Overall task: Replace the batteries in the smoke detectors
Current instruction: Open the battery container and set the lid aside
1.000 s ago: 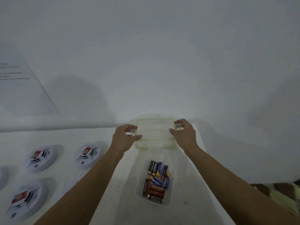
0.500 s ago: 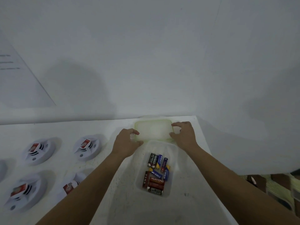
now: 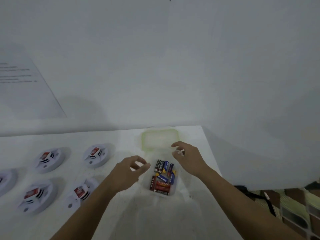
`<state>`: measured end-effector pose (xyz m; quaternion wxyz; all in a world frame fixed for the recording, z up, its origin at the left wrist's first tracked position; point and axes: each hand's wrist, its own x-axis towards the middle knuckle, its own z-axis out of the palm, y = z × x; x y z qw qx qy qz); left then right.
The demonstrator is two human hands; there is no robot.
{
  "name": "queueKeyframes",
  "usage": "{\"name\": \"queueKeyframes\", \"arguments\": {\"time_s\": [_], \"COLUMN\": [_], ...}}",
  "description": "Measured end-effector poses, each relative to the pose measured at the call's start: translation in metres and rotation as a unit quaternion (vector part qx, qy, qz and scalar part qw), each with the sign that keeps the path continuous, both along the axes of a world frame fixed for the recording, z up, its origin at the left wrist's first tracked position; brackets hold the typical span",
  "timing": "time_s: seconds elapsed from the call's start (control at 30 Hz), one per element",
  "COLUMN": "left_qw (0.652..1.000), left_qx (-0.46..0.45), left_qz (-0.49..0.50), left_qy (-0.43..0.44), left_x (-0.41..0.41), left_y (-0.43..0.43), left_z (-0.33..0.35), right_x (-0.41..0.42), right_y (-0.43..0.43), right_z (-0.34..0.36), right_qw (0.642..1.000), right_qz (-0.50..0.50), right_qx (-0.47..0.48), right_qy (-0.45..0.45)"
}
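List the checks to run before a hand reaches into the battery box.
1. Lid off the box: ok, it lies on the table behind the box.
2. Batteries inside: ok, several in a loose pile.
3. Left hand empty: ok, fingers loosely curled beside the box.
4. Right hand empty: ok, above the box's far corner.
5. Detectors opened for swapping: cannot tell.
6. Battery type suits detectors: cannot tell.

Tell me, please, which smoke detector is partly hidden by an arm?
The near-row detector closest to the box; the left forearm covers its right edge, while no arm covers the others.
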<state>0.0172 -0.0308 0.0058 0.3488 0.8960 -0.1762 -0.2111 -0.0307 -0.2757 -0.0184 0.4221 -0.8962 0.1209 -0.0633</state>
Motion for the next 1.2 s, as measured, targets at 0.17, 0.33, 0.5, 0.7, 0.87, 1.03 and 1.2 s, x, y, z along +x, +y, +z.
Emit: {"name": "queueKeyframes", "arguments": {"time_s": [0.17,0.33,0.5,0.7,0.87,1.03,1.2], "left_qw": [0.999,0.997,0.992,0.993,0.983,0.969,0.975], "left_qx": [-0.032,-0.041,-0.035,-0.015,-0.144,-0.207,-0.182], "left_qz": [-0.004,0.046,0.069,0.075,0.107,0.106,0.092], "left_qy": [0.03,-0.05,-0.098,-0.086,0.046,0.083,0.087], "left_x": [-0.035,-0.014,0.014,0.022,0.0,-0.019,-0.029], "left_y": [0.004,-0.001,-0.008,-0.017,0.009,0.014,0.013], "left_z": [-0.014,-0.023,-0.006,-0.003,-0.016,-0.02,-0.01], "right_x": [-0.014,-0.032,-0.046,-0.058,-0.069,-0.068,-0.079], "right_y": [0.003,0.003,0.004,0.008,0.009,0.009,0.011], "right_z": [-0.005,-0.005,-0.009,-0.016,-0.016,-0.019,-0.009], "right_qw": [1.0,1.0,1.0,0.999,0.995,0.991,0.99], "right_qz": [-0.019,-0.01,0.027,-0.009,0.007,0.004,-0.021], "right_qx": [-0.014,0.016,0.01,0.038,0.092,0.125,0.138], "right_qy": [-0.012,-0.021,-0.006,0.013,0.045,0.046,0.022]}}
